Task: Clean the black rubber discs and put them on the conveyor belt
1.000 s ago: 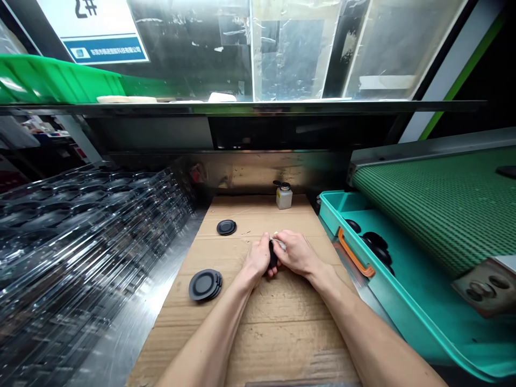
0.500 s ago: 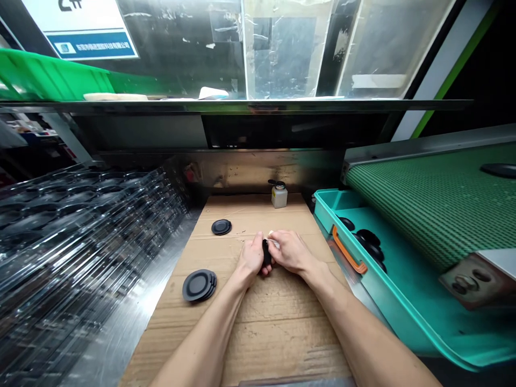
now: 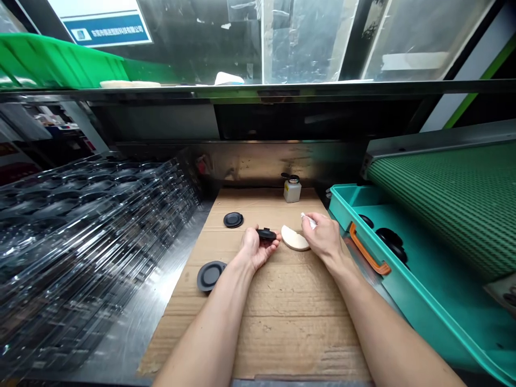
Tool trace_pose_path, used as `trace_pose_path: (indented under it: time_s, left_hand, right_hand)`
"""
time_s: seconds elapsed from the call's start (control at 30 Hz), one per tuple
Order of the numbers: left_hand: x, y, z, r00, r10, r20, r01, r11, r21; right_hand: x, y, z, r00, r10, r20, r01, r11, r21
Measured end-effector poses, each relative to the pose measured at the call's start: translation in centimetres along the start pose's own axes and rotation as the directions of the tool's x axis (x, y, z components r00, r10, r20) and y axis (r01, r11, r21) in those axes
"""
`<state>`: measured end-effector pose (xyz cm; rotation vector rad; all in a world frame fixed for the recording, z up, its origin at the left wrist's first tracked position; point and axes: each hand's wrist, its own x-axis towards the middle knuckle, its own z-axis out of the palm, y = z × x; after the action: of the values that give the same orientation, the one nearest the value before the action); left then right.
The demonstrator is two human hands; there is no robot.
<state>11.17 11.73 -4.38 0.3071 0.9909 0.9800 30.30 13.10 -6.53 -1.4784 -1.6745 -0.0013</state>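
Observation:
My left hand (image 3: 258,248) is closed round a small black round case (image 3: 266,234), which it holds tilted above the cardboard (image 3: 278,322). A cream-coloured round pad (image 3: 294,239) lies between the hands, its right part hidden behind my right hand (image 3: 323,236). That hand pinches a small white piece (image 3: 308,220), whose exact kind I cannot make out. To the left on the cardboard are two groups of black discs: one (image 3: 233,219) farther back, the other (image 3: 211,275) nearer me and partly covered by my left forearm.
A pump bottle (image 3: 292,189) stands at the cardboard's back edge. Stacked clear plastic trays (image 3: 92,236) fill the left side. On the right are a teal bin (image 3: 427,306) with black parts in it and a green conveyor belt (image 3: 451,199). A shelf edge (image 3: 258,94) crosses above the back.
My hands, together on the black case before, have moved apart. The right one has gone rightward with the white piece, and the cream pad now shows between them. The view has shifted slightly.

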Motion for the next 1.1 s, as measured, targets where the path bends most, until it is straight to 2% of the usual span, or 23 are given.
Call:
trace_pose_path:
  time_s: [0.1, 0.17, 0.27, 0.33, 0.4, 0.47, 0.5, 0.53, 0.57, 0.6, 0.67, 0.77, 0.9, 1.1]
  left_hand:
    - [-0.1, -0.4, 0.0, 0.999, 0.028, 0.015, -0.028, 1.000, -0.004]
    - [-0.2, -0.9, 0.2, 0.996, 0.088, 0.026, -0.089, 0.996, 0.017]
    - [-0.8, -1.6, 0.6, 0.971, 0.228, 0.071, -0.232, 0.970, 0.066]
    - [-1.3, -1.3, 0.6, 0.943, 0.319, 0.096, -0.328, 0.940, 0.095]
    - [-2.0, -0.1, 0.0, 0.917, 0.386, 0.102, -0.399, 0.902, 0.164]
    - [-2.4, 2.1, -1.2, 0.881, 0.466, 0.084, -0.461, 0.806, 0.371]
    - [-2.5, 3.5, -2.0, 0.852, 0.519, 0.069, -0.473, 0.705, 0.528]
    - [-2.5, 4.9, -2.9, 0.810, 0.584, 0.050, -0.443, 0.554, 0.705]
    - [-2.3, 6.3, -3.7, 0.763, 0.646, 0.029, -0.341, 0.364, 0.867]
    - [-2.0, 7.6, -4.5, 0.744, 0.668, 0.019, -0.269, 0.274, 0.923]
    - [-1.2, 9.7, -5.6, 0.733, 0.680, 0.016, -0.154, 0.143, 0.978]
    - [0.5, 11.1, -6.1, 0.744, 0.667, 0.029, -0.022, -0.019, 1.000]
    - [2.4, 11.3, -5.3, 0.741, 0.670, 0.044, 0.139, -0.217, 0.966]
    - [2.7, 11.5, -4.6, 0.766, 0.643, 0.014, 0.277, -0.350, 0.895]
  right_hand:
    - [-0.1, 0.8, -0.2, 0.995, 0.085, 0.059, -0.077, 0.988, -0.132]
    - [-0.3, 1.0, -0.4, 0.990, 0.110, 0.093, -0.081, 0.960, -0.269]
    - [-0.6, 0.5, -0.6, 0.999, 0.024, 0.023, -0.014, 0.925, -0.381]
    - [-1.0, -0.5, -0.5, 0.999, -0.048, 0.017, 0.051, 0.946, -0.321]
    - [-1.5, -1.6, -0.1, 0.989, -0.098, 0.111, 0.121, 0.968, -0.218]
    - [-2.1, -2.6, 0.3, 0.965, -0.136, 0.224, 0.174, 0.972, -0.157]
    - [-2.3, -3.0, 0.5, 0.953, -0.148, 0.265, 0.191, 0.971, -0.146]
    - [-2.6, -3.2, 0.7, 0.942, -0.156, 0.296, 0.205, 0.969, -0.142]
    - [-2.8, -3.3, 0.9, 0.935, -0.158, 0.317, 0.210, 0.968, -0.137]
    - [-2.9, -3.4, 1.0, 0.932, -0.153, 0.329, 0.205, 0.970, -0.131]
    - [-3.1, -3.4, 1.2, 0.933, -0.136, 0.334, 0.187, 0.975, -0.123]
    - [-3.1, -3.3, 1.3, 0.940, -0.124, 0.318, 0.166, 0.980, -0.110]
    - [-2.8, -3.3, 1.3, 0.946, -0.114, 0.305, 0.142, 0.987, -0.074]
    - [-2.3, -3.6, 1.2, 0.946, -0.083, 0.312, 0.106, 0.993, -0.057]
